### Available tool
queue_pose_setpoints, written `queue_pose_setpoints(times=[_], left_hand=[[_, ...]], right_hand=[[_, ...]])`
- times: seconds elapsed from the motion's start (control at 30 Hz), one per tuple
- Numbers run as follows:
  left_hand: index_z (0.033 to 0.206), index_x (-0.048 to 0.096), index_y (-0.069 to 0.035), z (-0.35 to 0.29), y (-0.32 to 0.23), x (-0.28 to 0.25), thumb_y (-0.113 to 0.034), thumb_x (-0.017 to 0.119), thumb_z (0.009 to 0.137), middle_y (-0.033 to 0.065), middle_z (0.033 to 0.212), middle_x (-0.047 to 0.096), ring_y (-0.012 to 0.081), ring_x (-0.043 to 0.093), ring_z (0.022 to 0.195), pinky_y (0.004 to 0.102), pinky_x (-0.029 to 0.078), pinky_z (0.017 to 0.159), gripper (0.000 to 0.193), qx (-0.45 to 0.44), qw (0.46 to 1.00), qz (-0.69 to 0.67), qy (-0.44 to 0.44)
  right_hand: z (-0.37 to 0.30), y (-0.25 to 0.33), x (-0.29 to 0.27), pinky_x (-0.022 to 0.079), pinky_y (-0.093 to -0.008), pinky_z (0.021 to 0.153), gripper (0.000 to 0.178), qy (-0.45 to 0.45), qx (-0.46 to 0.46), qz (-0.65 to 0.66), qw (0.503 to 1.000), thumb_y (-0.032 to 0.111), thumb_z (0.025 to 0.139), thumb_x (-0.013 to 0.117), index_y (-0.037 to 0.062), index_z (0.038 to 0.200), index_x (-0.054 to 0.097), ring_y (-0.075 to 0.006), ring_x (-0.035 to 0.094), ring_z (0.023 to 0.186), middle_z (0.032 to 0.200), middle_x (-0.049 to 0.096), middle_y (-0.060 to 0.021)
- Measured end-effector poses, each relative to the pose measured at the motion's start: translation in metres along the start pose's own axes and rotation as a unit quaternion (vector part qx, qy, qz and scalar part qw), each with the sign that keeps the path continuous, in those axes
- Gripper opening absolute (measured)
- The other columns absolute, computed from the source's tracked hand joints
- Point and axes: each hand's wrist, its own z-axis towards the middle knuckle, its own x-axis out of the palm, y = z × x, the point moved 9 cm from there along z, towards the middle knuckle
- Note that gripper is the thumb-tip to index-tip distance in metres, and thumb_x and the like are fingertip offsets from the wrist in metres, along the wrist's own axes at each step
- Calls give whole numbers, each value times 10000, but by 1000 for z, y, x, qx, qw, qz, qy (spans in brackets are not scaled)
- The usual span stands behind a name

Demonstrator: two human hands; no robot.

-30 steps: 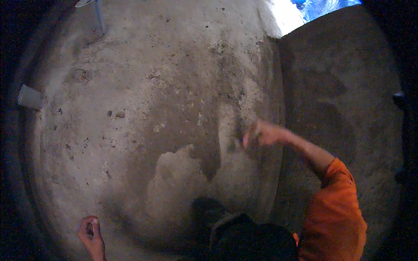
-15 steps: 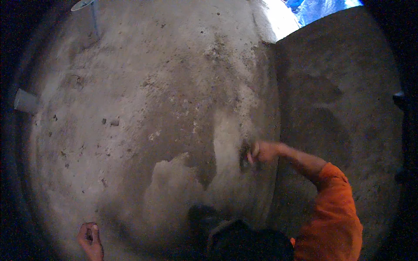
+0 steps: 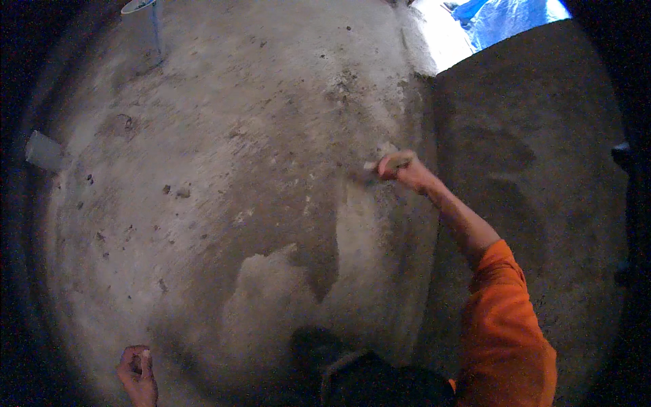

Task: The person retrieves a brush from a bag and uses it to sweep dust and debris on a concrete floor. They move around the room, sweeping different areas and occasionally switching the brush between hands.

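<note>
A rough grey-brown surface (image 3: pixel 203 136), like concrete or plaster, fills most of the view, with pale and darker damp-looking patches. My right hand (image 3: pixel 403 169), at the end of an outstretched arm in an orange sleeve, is closed around a small hand tool (image 3: pixel 371 165) with a pale edge. The tool's far end is smeared by motion over the surface, so its exact kind cannot be told. At the lower left, my left hand (image 3: pixel 139 374) is held with its fingers curled in toward the thumb; nothing shows in it.
On the right, a darker wall-like surface (image 3: pixel 529 176) meets the rough one along a corner. Blue sheeting (image 3: pixel 515 20) hangs by a bright opening at the top right. Pale cylinders (image 3: pixel 45 150) (image 3: pixel 141 30) stand out at the left. A dark shape (image 3: pixel 380 380) lies at the bottom.
My right hand has moved with the tool up the surface, away from me and slightly right, and the arm has straightened. My left hand has hardly moved.
</note>
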Motion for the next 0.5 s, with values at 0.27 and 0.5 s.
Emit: queue_pose_setpoints(times=[0.27, 0.5], left_hand=[[900, 651, -49, -9, 7, 3, -138, 698, 904, 38, 866, 625, 122, 515, 773, 280, 407, 668, 101, -47, 999, -8, 21], [909, 644, -49, -7, -18, -5, -139, 688, 912, 47, 877, 633, 141, 538, 807, 302, 445, 747, 100, -52, 997, 33, 46]], right_hand=[[-49, 47, 125, 530, -340, 805, 184, 216, 31, -32, 975, -23, 770, 626, 38, 916, 721, -172, 663, 869, 929, 741, -64], [-47, 61, 75, 532, -348, 840, 149, 32, -78, -42, 995, -22, 743, 633, 35, 852, 716, -190, 680, 882, 905, 746, -58]])
